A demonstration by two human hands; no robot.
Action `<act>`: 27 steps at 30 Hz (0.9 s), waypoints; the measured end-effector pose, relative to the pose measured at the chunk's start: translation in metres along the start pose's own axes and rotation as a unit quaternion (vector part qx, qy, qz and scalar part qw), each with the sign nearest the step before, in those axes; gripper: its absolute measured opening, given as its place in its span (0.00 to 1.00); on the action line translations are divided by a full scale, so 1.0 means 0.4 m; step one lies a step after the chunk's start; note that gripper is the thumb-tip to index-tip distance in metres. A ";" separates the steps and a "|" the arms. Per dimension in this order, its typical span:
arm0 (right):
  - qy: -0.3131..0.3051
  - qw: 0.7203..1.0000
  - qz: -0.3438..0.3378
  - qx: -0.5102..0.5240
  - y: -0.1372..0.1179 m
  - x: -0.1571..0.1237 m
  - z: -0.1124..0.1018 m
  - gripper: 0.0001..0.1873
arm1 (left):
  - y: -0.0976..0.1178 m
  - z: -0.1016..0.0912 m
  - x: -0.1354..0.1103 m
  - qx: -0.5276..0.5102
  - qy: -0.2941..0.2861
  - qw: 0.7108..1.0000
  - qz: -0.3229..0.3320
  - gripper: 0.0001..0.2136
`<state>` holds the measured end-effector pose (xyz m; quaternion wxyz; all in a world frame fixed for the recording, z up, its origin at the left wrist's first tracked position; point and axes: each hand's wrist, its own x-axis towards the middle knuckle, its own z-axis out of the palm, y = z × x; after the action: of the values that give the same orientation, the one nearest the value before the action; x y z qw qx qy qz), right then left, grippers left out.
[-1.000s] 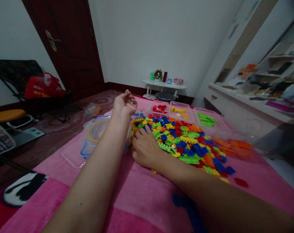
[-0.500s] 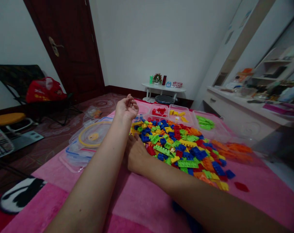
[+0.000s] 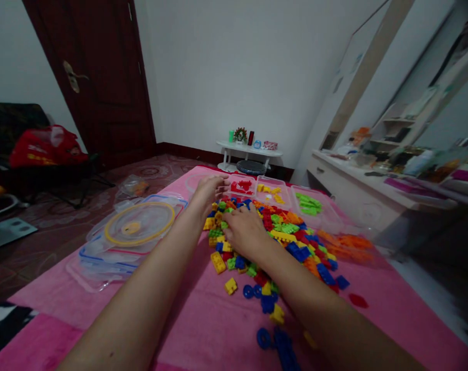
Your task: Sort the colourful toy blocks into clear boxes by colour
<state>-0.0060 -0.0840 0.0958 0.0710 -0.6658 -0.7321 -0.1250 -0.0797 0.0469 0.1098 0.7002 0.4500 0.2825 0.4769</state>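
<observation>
A heap of mixed toy building bricks (image 3: 284, 236) in red, yellow, green, blue and orange lies on the pink blanket (image 3: 195, 309). My left hand (image 3: 210, 191) is at the heap's far left edge, palm turned right, its fingers loosely extended with nothing visible in them. Over the heap's left part rests my right hand (image 3: 245, 229), back upward, fingers apart among the bricks; their tips are partly hidden. Close to my right forearm lie a yellow brick (image 3: 231, 286) and a blue wheeled piece (image 3: 284, 348).
Behind the heap stand clear boxes with red pieces (image 3: 241, 186), yellow pieces (image 3: 270, 194) and green pieces (image 3: 308, 204). Orange pieces (image 3: 346, 245) lie in a clear container at the right. Stacked clear lids (image 3: 135, 226) are on the left. A white desk (image 3: 357, 180) borders the right side.
My left hand has turned from palm up to palm sideways and come down by the heap. My right hand has moved right, onto the bricks. The view has shifted, showing more loose pieces in front.
</observation>
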 end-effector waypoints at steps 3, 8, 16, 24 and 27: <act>0.016 0.997 0.062 0.034 0.074 -0.033 -0.026 0.14 | -0.038 0.024 -0.011 0.105 -0.058 0.993 0.018 0.08; 0.080 0.976 0.165 0.114 0.224 -0.081 -0.055 0.13 | -0.078 0.049 -0.024 0.280 -0.211 0.934 0.072 0.09; -0.219 0.953 0.101 0.186 0.273 -0.154 -0.135 0.12 | -0.034 0.098 -0.114 0.560 -0.472 0.677 0.073 0.16; -0.253 0.960 0.117 0.016 0.166 -0.135 -0.122 0.03 | -0.052 0.090 -0.113 0.671 -0.398 0.612 0.130 0.15; -0.241 0.961 0.129 0.030 0.201 -0.143 -0.116 0.03 | -0.067 0.084 -0.099 0.643 -0.367 0.656 0.146 0.12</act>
<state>0.0768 -0.1449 0.1319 -0.0728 -0.7623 -0.6391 0.0713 -0.0562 -0.0057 0.0988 0.2043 0.9618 0.1691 0.0679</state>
